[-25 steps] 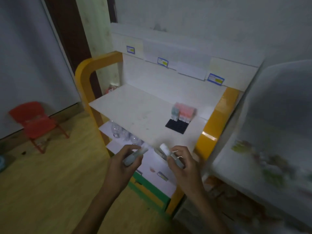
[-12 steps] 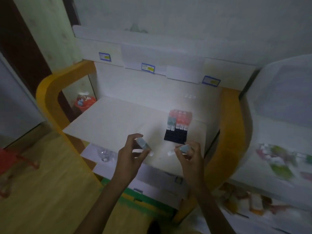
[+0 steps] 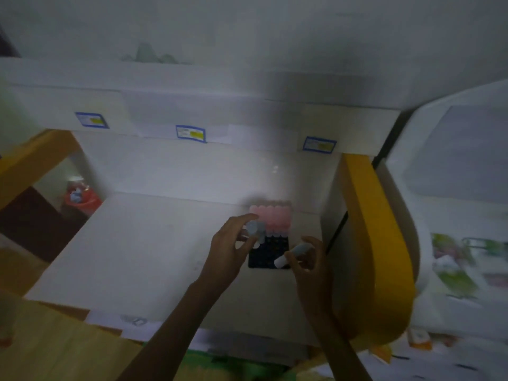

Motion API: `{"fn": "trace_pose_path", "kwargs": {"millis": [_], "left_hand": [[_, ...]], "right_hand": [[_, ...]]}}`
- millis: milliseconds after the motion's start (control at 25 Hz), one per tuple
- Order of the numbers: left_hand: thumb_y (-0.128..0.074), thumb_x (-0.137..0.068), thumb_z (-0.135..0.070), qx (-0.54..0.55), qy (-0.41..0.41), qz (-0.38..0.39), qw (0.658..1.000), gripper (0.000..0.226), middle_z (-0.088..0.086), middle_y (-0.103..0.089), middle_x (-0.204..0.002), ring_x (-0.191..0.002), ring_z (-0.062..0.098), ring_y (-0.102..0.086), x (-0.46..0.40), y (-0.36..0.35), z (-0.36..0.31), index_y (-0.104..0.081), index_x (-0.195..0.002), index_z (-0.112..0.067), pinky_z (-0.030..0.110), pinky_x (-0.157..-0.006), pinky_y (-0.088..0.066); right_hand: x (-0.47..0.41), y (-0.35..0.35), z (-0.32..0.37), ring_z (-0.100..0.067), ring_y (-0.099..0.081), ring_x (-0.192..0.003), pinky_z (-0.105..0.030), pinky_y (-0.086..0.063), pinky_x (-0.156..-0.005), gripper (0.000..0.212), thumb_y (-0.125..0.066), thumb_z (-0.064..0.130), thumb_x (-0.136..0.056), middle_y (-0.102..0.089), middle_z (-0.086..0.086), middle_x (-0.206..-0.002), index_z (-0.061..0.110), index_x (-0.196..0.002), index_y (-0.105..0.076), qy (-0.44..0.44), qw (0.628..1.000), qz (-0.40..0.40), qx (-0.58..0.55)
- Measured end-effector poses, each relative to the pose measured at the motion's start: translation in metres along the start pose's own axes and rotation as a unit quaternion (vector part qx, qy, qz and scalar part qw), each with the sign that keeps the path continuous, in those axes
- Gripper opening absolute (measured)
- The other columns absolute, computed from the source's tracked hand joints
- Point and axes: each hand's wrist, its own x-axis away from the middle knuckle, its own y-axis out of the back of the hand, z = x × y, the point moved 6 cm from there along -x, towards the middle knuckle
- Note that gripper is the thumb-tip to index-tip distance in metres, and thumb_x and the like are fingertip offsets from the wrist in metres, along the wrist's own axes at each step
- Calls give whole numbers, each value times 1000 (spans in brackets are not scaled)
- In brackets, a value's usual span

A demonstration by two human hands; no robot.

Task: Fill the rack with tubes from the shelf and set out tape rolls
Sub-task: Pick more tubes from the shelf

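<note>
- Head view, nearest: right hand point(image 3: 305, 264) pinches a white-capped tube point(image 3: 292, 255), lying tilted over the front edge of the dark rack point(image 3: 270, 253).
- Left hand point(image 3: 229, 248) grips a pale blue tube point(image 3: 254, 229) above the rack's left side.
- Pink tubes point(image 3: 273, 218) fill the rack's rear rows on the white shelf point(image 3: 143, 243).
- Farther back, blue-bordered labels point(image 3: 190, 133) line the shelf edge above.

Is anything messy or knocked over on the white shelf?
Nothing stands out. The black rack sits flat with pink tubes upright at its back. Each hand, left and right, holds one tube. The picture is blurry.
</note>
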Motion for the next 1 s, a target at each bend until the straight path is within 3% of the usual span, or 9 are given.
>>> {"fn": "trace_pose_path", "kwargs": {"millis": [160, 280, 440, 560, 640, 760, 880, 1000], "left_hand": [[-68, -86, -13, -95, -84, 3, 992, 31, 7, -68, -112, -101, 10, -56, -30, -16, 6, -65, -117, -7, 10, -94, -38], [-65, -88, -8, -131, -113, 34, 984, 23, 5, -67, -108, -101, 9, -53, -47, -27, -1, -67, -110, -13, 2, -89, -34], [-61, -84, -12, -115, -271, 63, 954, 13, 12, -70, -93, -89, 22, -60, -46, -44, 4, -70, -87, -3, 32, -81, -47], [-69, -88, -12, -127, -265, 97, 951, 3, 7, -68, -97, -94, 27, -62, -46, -58, 42, -70, -88, -10, 43, -85, -48], [-70, -88, -14, -144, -266, 110, 947, 6, 8, -67, -103, -100, 29, -62, -43, -62, 53, -70, -93, -10, 45, -88, -47], [-63, -92, -13, -153, -288, 102, 940, 8, 11, -65, -102, -98, 30, -60, -41, -56, 44, -68, -92, -7, 42, -91, -45], [-56, -95, -22, -163, -208, 95, 960, 17, 9, -60, -110, -105, 27, -53, -44, -51, 42, -62, -106, -11, 32, -94, -42], [-59, -95, -16, -200, -266, 101, 938, 28, 17, -57, -117, -110, 34, -52, -40, -60, 50, -60, -120, -4, 43, -94, -41]], "right_hand": [[-5, -4, -6, 2, -63, -88, -22, -53, -74, 43, -74, 17, -83, -61, 22, -98, 23, -120, -53, 6, 999, -20, 24], [-7, -5, -9, -7, -64, -96, -29, -56, -76, 44, -76, 18, -81, -60, 24, -104, 22, -120, -56, 6, 998, -43, 34], [-3, 2, -8, -4, -64, -94, -24, -55, -75, 43, -76, 17, -81, -62, 27, -100, 24, -118, -56, 14, 997, -66, 48], [-5, 1, -16, -4, -67, -88, -16, -53, -71, 41, -75, 11, -81, -67, 24, -93, 18, -116, -56, 5, 997, -65, 41], [-9, 0, -21, -18, -69, -87, -14, -53, -68, 41, -76, 5, -79, -67, 12, -94, 12, -115, -57, 5, 997, -78, 21], [-14, -8, -19, -4, -65, -94, -23, -55, -76, 43, -77, 15, -80, -64, 17, -103, 15, -118, -57, 18, 997, -66, 45], [-21, -13, -19, 1, -63, -95, -23, -55, -77, 42, -75, 15, -81, -64, 24, -101, 16, -119, -56, 19, 998, -59, 33], [-26, -12, -19, 1, -64, -93, -24, -55, -77, 42, -75, 20, -81, -64, 25, -102, 22, -120, -57, 17, 998, -60, 31]]}}
